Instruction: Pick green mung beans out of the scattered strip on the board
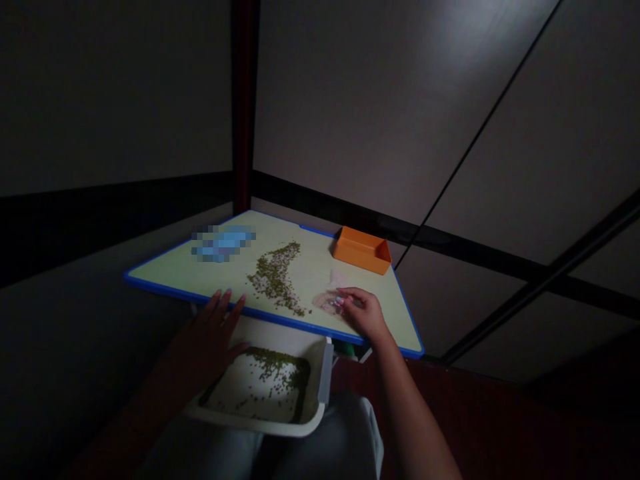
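L hand (210, 340) open, wide grip, fingertips on blue-edged tabletop (170, 291), above white tray (250, 425) of mung beans (283, 373). R hand (363, 315) narrow grip at crumpled clear plastic bag (327, 301); can't tell if holding it. Loose bean strip (275, 280) on smooth laminate: a bumped edge could scatter it; a tilted tray could spill; slick film could slip.

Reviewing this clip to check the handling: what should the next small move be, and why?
Probably the left hand should sweep the nearest mung beans over the edge of the blue-edged board. That hand already sits at the edge beside the beans, and the white tray, holding more beans, lies just below it.
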